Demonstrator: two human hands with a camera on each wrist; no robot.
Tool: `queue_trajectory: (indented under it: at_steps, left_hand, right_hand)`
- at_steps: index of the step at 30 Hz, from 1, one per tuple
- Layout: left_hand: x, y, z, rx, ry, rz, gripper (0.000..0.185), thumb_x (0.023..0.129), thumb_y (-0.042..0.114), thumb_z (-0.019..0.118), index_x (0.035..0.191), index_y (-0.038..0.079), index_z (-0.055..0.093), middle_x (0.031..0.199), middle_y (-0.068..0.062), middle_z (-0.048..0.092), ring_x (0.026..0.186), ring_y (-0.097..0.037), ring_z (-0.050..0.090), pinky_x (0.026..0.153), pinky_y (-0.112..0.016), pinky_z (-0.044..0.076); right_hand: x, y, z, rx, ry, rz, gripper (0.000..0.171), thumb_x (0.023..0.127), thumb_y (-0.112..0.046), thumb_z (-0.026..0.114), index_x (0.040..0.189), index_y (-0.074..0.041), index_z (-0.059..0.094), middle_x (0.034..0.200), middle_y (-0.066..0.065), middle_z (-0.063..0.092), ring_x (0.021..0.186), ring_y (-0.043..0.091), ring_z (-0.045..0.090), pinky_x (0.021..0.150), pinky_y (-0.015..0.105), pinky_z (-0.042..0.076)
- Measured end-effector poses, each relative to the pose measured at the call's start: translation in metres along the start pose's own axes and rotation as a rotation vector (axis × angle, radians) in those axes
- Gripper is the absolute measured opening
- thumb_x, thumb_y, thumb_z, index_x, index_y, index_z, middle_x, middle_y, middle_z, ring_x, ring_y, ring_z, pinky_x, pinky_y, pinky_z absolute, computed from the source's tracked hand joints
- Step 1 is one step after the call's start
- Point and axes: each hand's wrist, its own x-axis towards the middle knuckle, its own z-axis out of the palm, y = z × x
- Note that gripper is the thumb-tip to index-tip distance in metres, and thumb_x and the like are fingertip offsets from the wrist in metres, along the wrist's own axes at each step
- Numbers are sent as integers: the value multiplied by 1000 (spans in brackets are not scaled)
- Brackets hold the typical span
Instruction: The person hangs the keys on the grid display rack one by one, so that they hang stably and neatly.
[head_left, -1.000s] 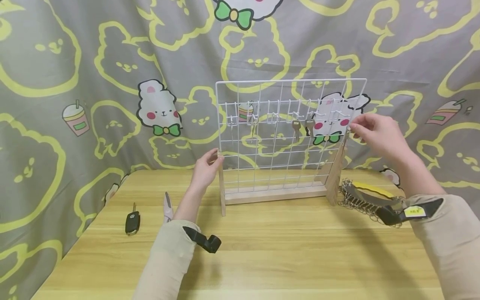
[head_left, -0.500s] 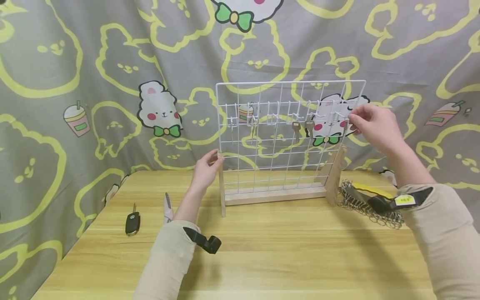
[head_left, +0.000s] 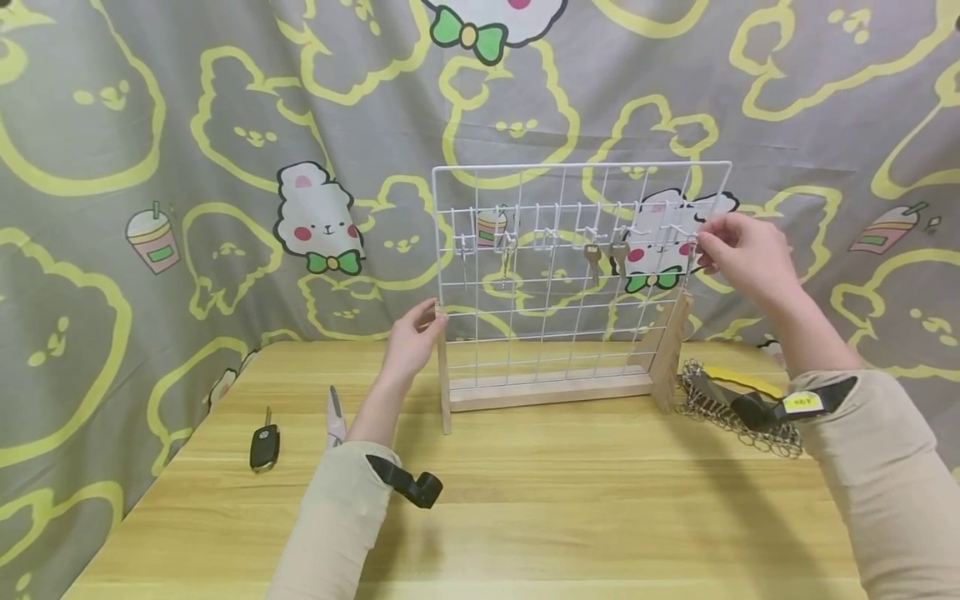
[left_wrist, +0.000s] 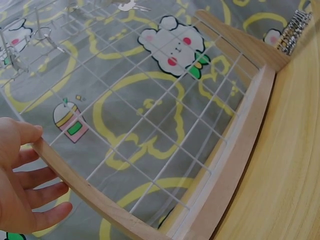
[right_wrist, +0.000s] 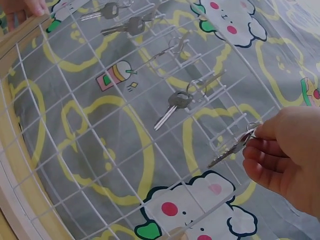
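A white wire grid rack stands on a wooden base bar (head_left: 551, 390), with a row of hooks across its upper part. My left hand (head_left: 411, 337) holds the top of its left wooden upright (left_wrist: 82, 192) between thumb and fingers. At the rightmost hook my right hand (head_left: 746, 250) pinches a small split ring (right_wrist: 251, 128) with a metal key (right_wrist: 230, 152) dangling from it. In the right wrist view the ring sits right by the hook's end, partly behind the fingertips. Other keys, such as one hanging key (right_wrist: 179, 101), hang from neighbouring hooks.
A black car key (head_left: 264, 447) and pale-handled scissors (head_left: 335, 417) lie on the table's left side. Right of the rack lies a heap of metal rings (head_left: 750, 429) with a yellow strip (head_left: 742, 380) behind it. A patterned curtain (head_left: 240, 133) hangs close behind.
My right hand has moved left and slightly up, bringing the key from beside the rack's right edge to the rightmost hook. The left hand stays on the upright.
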Motion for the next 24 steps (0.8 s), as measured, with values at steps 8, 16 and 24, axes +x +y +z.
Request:
queue_trajectory:
  at_steps: [8,16,24]
  left_hand:
    - [-2,0,2,5,-8,-10,51,93,24,55,140,12,40,134,-14,49,123,-31,45,103,-44,35]
    - [-2,-1,2,15,1,10,51,93,22,55,140,10,39,134,-16,48,122,-32,45,103,-44,35]
    - [-8,-2,-8,293,-3,67,56,96,32,48,143,7,32,139,-17,42,125,-34,41,103,-48,33]
  right_hand:
    - [-2,3,9,25,9,9,33,96,-28,47,105,2,59,83,9,67,57,-3,54,52,13,44]
    - [-19,23,25,18,-66,6,33,97,-25,46,106,5,57,90,21,63,62,5,56,54,15,46]
    - [-48,42,57,-87,-164,-89,37,97,-22,46,114,10,52,101,30,60,88,40,58,75,51,48]
